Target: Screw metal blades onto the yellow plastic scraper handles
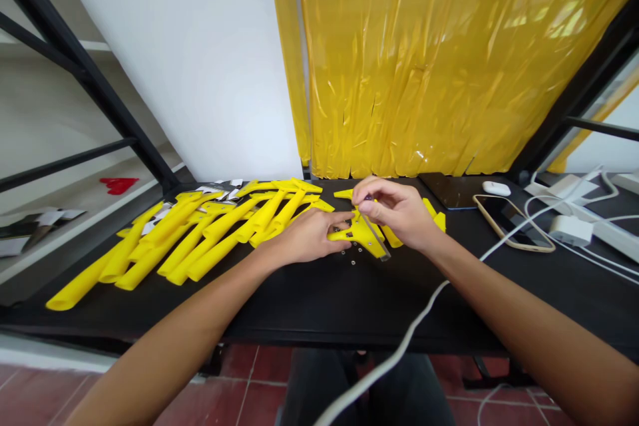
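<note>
My left hand (pixel 312 236) holds down a yellow plastic part (pixel 367 234) on the black table, its thumb and fingers pressed around the near-left end. A narrow grey metal strip (pixel 384 255) shows along the right edge of this part. Just above it, my right hand (pixel 392 206) is closed in a pinch; a small dark tip shows between its fingers, but most of what it holds is hidden. Several tiny metal nuts (pixel 353 262) lie in front of the part. More yellow pieces lie partly hidden behind my right hand.
Several yellow tubular handles (pixel 210 239) are heaped on the left. At right lie a phone (pixel 514 223), a white earphone case (pixel 496 188), a dark tablet (pixel 446 192) and a white charger (pixel 570 231). A white cable (pixel 419 319) crosses the front edge. Yellow plastic sheeting (pixel 424 66) hangs behind.
</note>
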A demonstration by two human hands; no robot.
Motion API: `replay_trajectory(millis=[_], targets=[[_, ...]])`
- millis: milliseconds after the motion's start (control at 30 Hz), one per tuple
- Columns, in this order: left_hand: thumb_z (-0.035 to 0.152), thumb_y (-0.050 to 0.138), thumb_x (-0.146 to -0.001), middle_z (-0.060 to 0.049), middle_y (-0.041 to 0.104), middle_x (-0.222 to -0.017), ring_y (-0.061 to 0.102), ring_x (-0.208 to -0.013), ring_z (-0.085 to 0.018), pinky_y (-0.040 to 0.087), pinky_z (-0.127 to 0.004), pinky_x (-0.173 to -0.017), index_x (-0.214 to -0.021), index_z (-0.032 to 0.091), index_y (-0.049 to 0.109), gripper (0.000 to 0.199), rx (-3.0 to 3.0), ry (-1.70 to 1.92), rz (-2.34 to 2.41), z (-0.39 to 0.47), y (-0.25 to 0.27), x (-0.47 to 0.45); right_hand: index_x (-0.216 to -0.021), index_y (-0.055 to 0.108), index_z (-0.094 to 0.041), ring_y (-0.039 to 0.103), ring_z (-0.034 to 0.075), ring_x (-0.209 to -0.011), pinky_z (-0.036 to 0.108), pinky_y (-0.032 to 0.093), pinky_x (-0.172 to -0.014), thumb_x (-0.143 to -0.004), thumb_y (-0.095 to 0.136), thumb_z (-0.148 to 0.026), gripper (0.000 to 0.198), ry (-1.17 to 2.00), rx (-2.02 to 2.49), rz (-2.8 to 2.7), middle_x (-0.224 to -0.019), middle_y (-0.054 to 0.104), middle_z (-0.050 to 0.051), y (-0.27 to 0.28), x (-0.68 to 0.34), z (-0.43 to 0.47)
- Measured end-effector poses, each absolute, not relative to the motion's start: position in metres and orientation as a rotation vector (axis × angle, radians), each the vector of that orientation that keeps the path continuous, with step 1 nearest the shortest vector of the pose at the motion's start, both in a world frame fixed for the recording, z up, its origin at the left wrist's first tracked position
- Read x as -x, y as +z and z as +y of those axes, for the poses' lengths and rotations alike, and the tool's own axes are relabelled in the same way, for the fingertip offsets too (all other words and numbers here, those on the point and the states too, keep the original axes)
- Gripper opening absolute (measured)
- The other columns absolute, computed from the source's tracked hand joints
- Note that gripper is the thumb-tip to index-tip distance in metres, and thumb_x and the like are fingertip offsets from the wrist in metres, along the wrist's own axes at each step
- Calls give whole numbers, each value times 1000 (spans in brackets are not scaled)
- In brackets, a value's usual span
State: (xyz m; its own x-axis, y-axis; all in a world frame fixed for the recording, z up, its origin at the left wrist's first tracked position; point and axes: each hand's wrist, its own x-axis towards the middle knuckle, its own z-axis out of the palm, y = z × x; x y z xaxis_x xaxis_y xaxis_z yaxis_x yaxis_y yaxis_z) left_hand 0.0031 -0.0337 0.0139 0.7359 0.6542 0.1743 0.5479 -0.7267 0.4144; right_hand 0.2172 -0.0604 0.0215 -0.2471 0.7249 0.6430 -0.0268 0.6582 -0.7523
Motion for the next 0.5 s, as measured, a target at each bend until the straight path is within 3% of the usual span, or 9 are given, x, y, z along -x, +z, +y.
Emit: replay_trajectory(millis=[67,233,433,500], targets=[[35,72,-87,-7,78,-116,75,-93,-23,53,-32,-84,-134,22,66,49,-2622,432,972,-32,13,-2,-89,78,-24,62,17,-85,29,52,-68,-85,78,-38,15,756,614,-1655,-98,66,5,22,-217,-59],[36,71,-88,-7,78,-116,74,-98,-25,53,-32,-86,-138,22,65,52,-2682,426,958,-33,12,-3,-119,69,-26,43,6,-50,22,34,-42,-96,64,-44,30,1046,588,-1537,-93,67,2,20,-220,-56],[36,71,-88,-8,78,-114,75,-97,-25,53,-32,-85,-142,21,61,57,-2680,413,992,-33,13,-3,-99,61,-22,39,5,-48,20,33,-42,-85,78,-43,30,1007,618,-1444,-80,67,-1,19,-215,-56],[36,71,-88,-7,78,-112,75,-95,-24,53,-31,-83,-142,22,62,57,-2698,404,981,-33,12,-3,-96,63,-22,41,6,-50,21,35,-43,-87,76,-43,27,962,640,-1458,-85,70,1,19,-216,-57]])
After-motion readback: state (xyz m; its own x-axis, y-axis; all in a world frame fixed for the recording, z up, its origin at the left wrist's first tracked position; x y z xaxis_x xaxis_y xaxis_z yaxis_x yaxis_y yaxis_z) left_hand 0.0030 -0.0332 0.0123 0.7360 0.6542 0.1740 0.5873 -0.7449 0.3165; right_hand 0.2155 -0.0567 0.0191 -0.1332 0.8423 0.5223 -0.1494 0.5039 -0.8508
